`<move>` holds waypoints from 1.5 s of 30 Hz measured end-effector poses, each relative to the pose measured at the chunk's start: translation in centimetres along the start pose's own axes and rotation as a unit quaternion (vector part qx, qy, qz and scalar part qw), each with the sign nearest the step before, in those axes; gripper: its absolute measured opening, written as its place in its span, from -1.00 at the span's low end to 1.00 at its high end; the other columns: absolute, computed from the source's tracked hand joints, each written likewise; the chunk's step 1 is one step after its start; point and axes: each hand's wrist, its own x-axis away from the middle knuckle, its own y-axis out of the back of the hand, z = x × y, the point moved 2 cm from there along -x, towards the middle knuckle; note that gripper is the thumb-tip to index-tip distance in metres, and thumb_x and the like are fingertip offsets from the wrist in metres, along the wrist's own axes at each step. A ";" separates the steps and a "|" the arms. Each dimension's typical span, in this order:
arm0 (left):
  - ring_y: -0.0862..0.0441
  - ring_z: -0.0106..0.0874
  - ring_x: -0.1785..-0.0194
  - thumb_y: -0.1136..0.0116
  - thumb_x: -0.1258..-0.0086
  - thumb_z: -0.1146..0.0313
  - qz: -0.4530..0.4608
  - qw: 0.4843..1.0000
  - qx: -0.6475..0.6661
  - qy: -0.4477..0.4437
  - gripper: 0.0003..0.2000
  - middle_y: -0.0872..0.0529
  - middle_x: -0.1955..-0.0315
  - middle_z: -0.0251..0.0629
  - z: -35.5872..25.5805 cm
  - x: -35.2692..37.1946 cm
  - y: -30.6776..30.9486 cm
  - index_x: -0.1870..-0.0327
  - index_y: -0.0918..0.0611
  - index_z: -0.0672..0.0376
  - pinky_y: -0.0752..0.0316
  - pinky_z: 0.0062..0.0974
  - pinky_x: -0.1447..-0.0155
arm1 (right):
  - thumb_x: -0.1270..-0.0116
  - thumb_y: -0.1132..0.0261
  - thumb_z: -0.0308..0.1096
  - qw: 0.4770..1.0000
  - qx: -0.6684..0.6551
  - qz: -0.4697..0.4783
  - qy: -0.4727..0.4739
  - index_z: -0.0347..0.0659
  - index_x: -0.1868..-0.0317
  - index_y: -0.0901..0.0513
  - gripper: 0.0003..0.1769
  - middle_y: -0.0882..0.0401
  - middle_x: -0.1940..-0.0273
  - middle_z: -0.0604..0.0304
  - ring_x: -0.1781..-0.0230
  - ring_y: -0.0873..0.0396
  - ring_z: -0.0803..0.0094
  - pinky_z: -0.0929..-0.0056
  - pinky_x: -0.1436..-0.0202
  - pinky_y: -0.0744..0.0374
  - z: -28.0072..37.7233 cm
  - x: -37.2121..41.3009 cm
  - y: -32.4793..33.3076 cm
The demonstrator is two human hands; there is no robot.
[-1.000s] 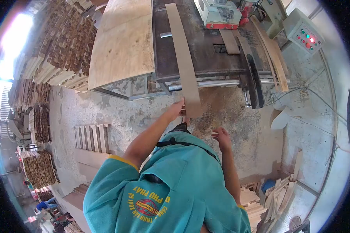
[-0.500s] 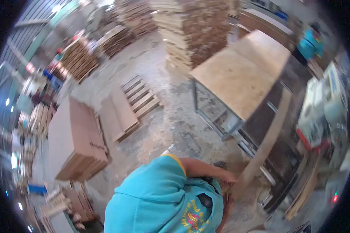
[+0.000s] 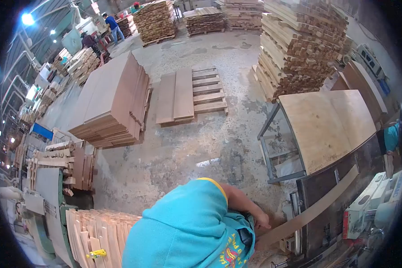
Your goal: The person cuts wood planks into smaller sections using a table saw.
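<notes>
A long, narrow wooden board point(image 3: 315, 207) slants from the machine bed down toward my body. My left hand point(image 3: 262, 219) is at the near end of this board, its fingers curled down against the edge. My turquoise sleeve and shirt fill the lower middle of the view and cover part of the hand area. My right hand is hidden behind my body. Under the board lies the dark machine bed point(image 3: 319, 196), with a white and red machine unit point(image 3: 364, 205) beyond it.
A plywood-topped table point(image 3: 328, 125) on a metal frame adjoins the machine. Stacked brown panels point(image 3: 111, 98) stand left, near a pallet point(image 3: 208, 91) with boards. A tall timber stack point(image 3: 299, 49) rises behind. Upright wood strips point(image 3: 102, 232) are close at lower left. Other people work farther off.
My view has turned to the right and levelled, so the stacks and table appear shifted. The board still slopes toward my body. My right forearm, partly visible before, is now hidden.
</notes>
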 end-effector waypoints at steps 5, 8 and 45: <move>-0.60 -0.16 -0.13 0.19 -0.55 -0.17 0.050 0.996 0.059 0.042 -0.34 -0.65 -0.04 -0.02 4.0 -4.1 1.6 -0.42 -0.33 0.21 -0.64 -0.15 -0.03 | -0.35 -0.11 0.09 1.000 -0.016 -0.005 -0.006 -0.13 -0.27 -0.39 -0.39 -0.35 -0.20 0.10 -0.11 -0.34 0.22 0.27 -0.14 -0.37 -0.3 1.1 0.2; -0.62 -0.15 -0.09 0.10 -0.53 -0.15 0.105 0.961 -0.161 -0.197 -0.32 -0.67 0.01 -0.01 3.2 -5.8 -2.8 -0.43 -0.31 0.27 -0.64 -0.16 -0.05 | -0.34 -0.08 0.14 0.999 -0.028 -0.016 -0.013 -0.11 -0.29 -0.36 -0.34 -0.31 -0.23 0.11 -0.15 -0.31 0.22 0.27 -0.17 -0.34 0.9 2.8 -0.4; -0.40 0.15 -0.35 -0.13 -0.31 -0.22 0.018 0.957 -0.282 -0.072 0.12 -0.27 -0.36 0.39 -7.2 -2.1 -18.5 -0.48 0.22 0.53 -0.40 -0.12 -0.36 | -0.16 0.27 0.71 0.662 -0.493 -0.561 -0.059 0.05 -0.59 -0.02 0.18 0.11 -0.61 0.15 -0.61 0.12 0.20 0.26 -0.61 0.01 -19.6 35.3 -12.0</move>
